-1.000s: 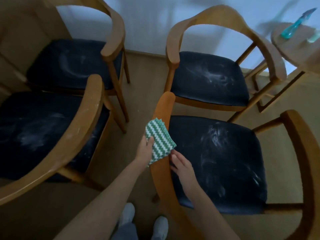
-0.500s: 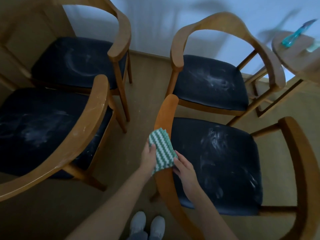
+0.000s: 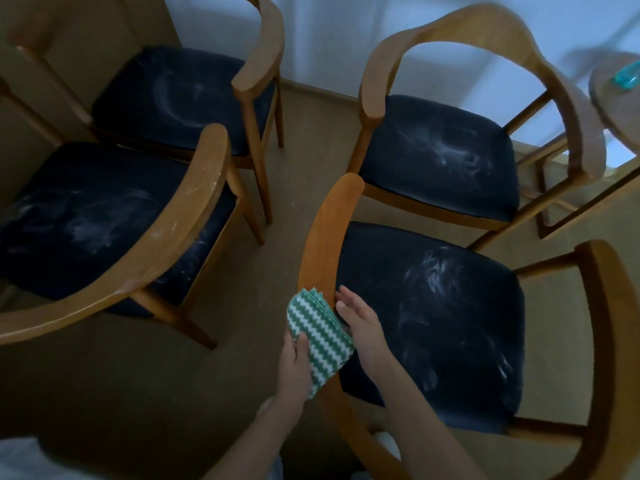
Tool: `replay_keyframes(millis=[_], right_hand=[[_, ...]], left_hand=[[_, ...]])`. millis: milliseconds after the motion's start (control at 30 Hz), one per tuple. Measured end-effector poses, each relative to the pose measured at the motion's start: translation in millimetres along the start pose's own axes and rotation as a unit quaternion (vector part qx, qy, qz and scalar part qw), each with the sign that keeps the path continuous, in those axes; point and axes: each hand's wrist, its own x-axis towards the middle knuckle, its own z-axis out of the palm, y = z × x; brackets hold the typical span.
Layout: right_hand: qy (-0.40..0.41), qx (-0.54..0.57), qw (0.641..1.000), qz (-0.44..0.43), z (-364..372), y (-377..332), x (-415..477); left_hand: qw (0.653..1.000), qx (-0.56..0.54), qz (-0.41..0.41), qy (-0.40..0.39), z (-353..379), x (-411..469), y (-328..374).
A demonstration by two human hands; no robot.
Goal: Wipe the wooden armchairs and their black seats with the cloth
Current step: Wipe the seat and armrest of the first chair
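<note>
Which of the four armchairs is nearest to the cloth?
The front right armchair: the cloth, gripped by the left hand, is at its orange armrest, beside the right hand. The other three stand apart.

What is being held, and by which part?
The cloth, pinched at its near left edge by the left hand; the right hand lies flat beside it.

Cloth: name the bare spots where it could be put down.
The seat right of the armrest lies bare, dusty only; so do the other three. The floor strip between the chair pairs is free. Crowded: the armrest's near end, where left hand, right hand and cloth meet; the side table holds a bottle.
</note>
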Motion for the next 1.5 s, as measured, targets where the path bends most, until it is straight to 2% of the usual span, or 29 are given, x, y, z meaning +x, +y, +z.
replay_keyframes(millis=[67,167,367,567,767,933,1100,1233,1400,1500], right_hand=[[-0.023,-0.010,1.000,0.004,-4.8,0.7,-1.8],[-0.064,-0.031,0.997,0.000,-16.2,8.4,-6.3],[-0.189,-0.108,0.976,-0.020,-39.7,13.1,-18.2],[-0.227,-0.129,0.965,-0.022,-48.4,12.1,-26.1],[-0.249,-0.130,0.959,-0.033,-49.5,18.7,-33.5],[-0.247,-0.153,0.957,-0.009,-47.8,26.4,-40.6],[-0.283,-0.144,0.948,0.012,-58.1,26.7,-45.4],[-0.310,-0.155,0.938,-0.006,-64.3,24.0,-46.6],[-0.382,-0.206,0.901,0.026,-76.2,25.7,-46.4],[-0.406,-0.262,0.874,0.047,-88.4,33.6,-53.9]], left_hand=[[0.999,0.013,0.019,0.036,5.3,-11.9,-4.6],[0.999,0.006,0.007,0.049,10.1,-13.5,-13.6],[0.988,0.101,0.044,0.103,9.0,29.2,5.9],[0.984,0.104,0.046,0.134,17.4,7.9,1.2],[0.984,0.001,-0.004,0.177,40.9,-50.7,-58.2],[0.982,-0.051,-0.045,0.174,66.5,-92.0,-102.9],[0.979,-0.077,-0.026,0.188,57.3,-71.5,-73.5],[0.977,-0.064,-0.012,0.204,50.4,-49.8,-46.9],[0.974,-0.063,-0.056,0.211,61.6,-72.4,-66.2],[0.959,-0.133,-0.076,0.239,83.4,-103.0,-84.8]])
